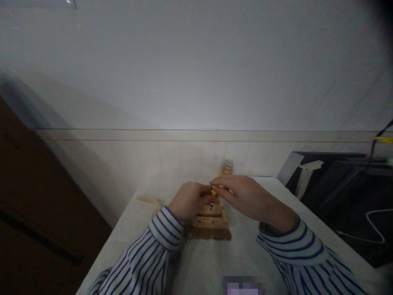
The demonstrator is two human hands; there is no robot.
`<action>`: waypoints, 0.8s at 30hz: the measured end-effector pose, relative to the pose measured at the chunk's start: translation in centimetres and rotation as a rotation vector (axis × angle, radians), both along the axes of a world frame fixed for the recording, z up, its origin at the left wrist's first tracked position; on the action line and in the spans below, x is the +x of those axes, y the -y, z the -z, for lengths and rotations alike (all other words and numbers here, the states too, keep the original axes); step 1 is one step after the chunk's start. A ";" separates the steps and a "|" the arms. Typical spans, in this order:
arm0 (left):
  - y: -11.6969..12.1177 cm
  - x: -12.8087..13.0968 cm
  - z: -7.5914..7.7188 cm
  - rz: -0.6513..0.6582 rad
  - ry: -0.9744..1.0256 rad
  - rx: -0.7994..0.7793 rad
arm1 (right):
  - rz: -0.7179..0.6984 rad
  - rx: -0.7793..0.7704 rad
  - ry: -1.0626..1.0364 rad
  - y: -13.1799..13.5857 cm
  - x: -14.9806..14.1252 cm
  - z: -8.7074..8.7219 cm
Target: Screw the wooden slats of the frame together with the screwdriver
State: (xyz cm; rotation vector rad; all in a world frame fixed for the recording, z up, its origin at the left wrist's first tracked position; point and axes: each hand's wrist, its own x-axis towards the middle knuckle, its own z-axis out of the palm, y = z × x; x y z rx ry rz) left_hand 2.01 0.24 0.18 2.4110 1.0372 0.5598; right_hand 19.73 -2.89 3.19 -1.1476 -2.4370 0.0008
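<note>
A small yellow and black piece is pinched between the fingertips of my two hands; it is too small for me to tell its kind. My left hand grips it from the left, with its fingers closed. From the right, my right hand has thumb and fingers pressed together on its upper part. Just below lies a light wooden slatted frame with dark dots like screw heads, partly hidden by my left hand. A brown strip runs along its near edge.
On the white-covered table, a clear container with yellow contents stands near the wall. A pale curved piece lies left of my left hand. Dark panels and a white cable are at right; a dark brown cabinet stands left.
</note>
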 end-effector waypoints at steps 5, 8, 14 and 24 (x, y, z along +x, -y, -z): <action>-0.1 0.1 0.1 0.010 -0.030 0.013 | 0.050 0.039 0.017 -0.2 0.2 0.2; -0.2 0.0 0.4 0.008 -0.033 0.038 | 0.070 0.056 0.033 -0.2 0.3 0.4; -0.2 0.0 0.6 0.033 -0.063 0.076 | 0.097 0.072 0.057 -0.2 0.4 0.5; 0.1 0.2 0.2 0.025 -0.076 0.089 | 0.133 0.071 0.075 0.1 0.1 0.1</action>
